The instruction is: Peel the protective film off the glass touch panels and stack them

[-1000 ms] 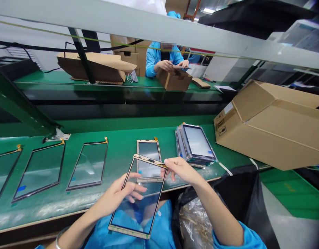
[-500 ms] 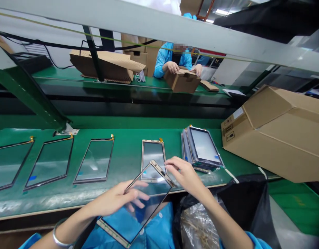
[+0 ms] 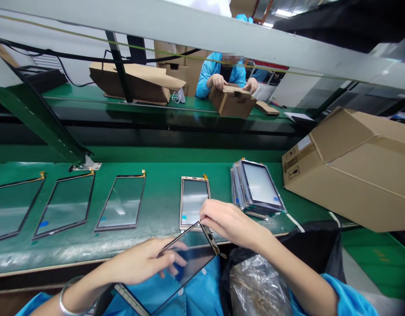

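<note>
A clear touchscreen panel (image 3: pixel 192 263) with a dark frame is tilted above my lap, off the bench's front edge. My left hand (image 3: pixel 156 259) grips its left long edge, thumb on the near face and fingers seen through the glass. At its upper corner, my right hand (image 3: pixel 227 219) pinches with thumb and fingers; the exact contact is partly hidden. Just behind lies another panel (image 3: pixel 195 197) with a pale border and an orange flex tab, flat on the green bench (image 3: pixel 163 202).
Three framed panels (image 3: pixel 121 202) lie in a row at left. A stack of panels (image 3: pixel 259 184) stands right of centre, beside a large cardboard box (image 3: pixel 350 162). A black bag (image 3: pixel 320 250) holds clear plastic. Across the bench, a person (image 3: pixel 207 77) handles a carton (image 3: pixel 235 103).
My right hand has moved left and closed on the panel's upper corner. The panel has tilted and dropped slightly, while my left hand keeps its hold.
</note>
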{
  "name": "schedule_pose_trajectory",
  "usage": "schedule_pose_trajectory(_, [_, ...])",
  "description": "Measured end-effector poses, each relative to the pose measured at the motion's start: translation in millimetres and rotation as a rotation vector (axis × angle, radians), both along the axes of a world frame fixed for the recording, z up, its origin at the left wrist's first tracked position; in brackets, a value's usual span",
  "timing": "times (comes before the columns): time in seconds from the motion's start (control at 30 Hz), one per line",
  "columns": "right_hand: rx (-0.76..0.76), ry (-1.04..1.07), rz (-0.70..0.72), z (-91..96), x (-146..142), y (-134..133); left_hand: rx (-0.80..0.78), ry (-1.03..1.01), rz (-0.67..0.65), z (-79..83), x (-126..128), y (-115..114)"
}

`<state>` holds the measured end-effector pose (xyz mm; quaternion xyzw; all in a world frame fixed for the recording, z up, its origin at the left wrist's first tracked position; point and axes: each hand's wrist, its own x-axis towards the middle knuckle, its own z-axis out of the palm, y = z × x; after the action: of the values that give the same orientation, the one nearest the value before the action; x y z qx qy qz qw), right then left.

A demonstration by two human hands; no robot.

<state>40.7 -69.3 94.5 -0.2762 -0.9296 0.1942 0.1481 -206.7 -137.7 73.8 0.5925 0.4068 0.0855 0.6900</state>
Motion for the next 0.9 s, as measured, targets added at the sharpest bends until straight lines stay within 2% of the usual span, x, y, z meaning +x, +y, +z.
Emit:
schedule_pose_trajectory(0.23, [0.012,-0.004,0.041,8.1,-2,-3,0.001,-0.019,-0.028,0.7,-4,-2])
schedule_pose_trajectory(0.3, [0.118,-0.026,0.046,5.7,-3,-5,-0.022,-0.034,-0.027,-0.8,-5,-1])
schedule_pose_trajectory(0.37, [0.309,-0.022,0.046,-1.2,-2,-8,-0.079,-0.067,-0.018,-2.8,-5,2])
schedule_pose_trajectory(0.43, [0.474,0.023,0.052,-10.4,1,-14,-0.157,-0.116,-0.005,-5.6,-5,6])
schedule_pose_trajectory(0.47, [0.506,0.06,0.049,-14.6,3,-18,-0.192,-0.14,0.004,-7.4,-5,9])
schedule_pose_trajectory(0.5, [0.486,0.109,0.036,-17.6,6,-24,-0.223,-0.163,0.014,-9.5,-6,12])
schedule_pose_trajectory(0.53, [0.4,0.167,0.008,-19.0,9,-30,-0.248,-0.183,0.024,-12.0,-8,15])
schedule_pose_trajectory(0.57, [0.252,0.229,-0.029,-18.5,13,-38,-0.266,-0.198,0.034,-14.6,-10,19])
schedule_pose_trajectory(0.67, [-0.411,0.441,-0.126,-6.6,29,-62,-0.31,-0.229,0.071,-22.3,-19,29])
schedule_pose_trajectory(0.7, [-0.59,0.508,-0.148,-0.8,35,-68,-0.321,-0.236,0.082,-24.2,-22,32])
schedule_pose_trajectory(0.73, [-0.69,0.574,-0.183,4.5,41,-72,-0.327,-0.239,0.092,-25.4,-25,34])
schedule_pose_trajectory(0.77, [-0.7,0.638,-0.239,8.8,46,-74,-0.326,-0.236,0.101,-26.0,-26,35])
schedule_pose_trajectory(0.8, [-0.631,0.686,-0.322,11.3,50,-74,-0.317,-0.224,0.108,-25.9,-27,35])
schedule_pose_trajectory(0.87, [-0.368,0.679,-0.485,10.4,50,-66,-0.273,-0.169,0.11,-23.6,-25,33])
schedule_pose_trajectory(0.9, [-0.244,0.614,-0.517,7.5,46,-60,-0.244,-0.137,0.098,-21.6,-23,31])
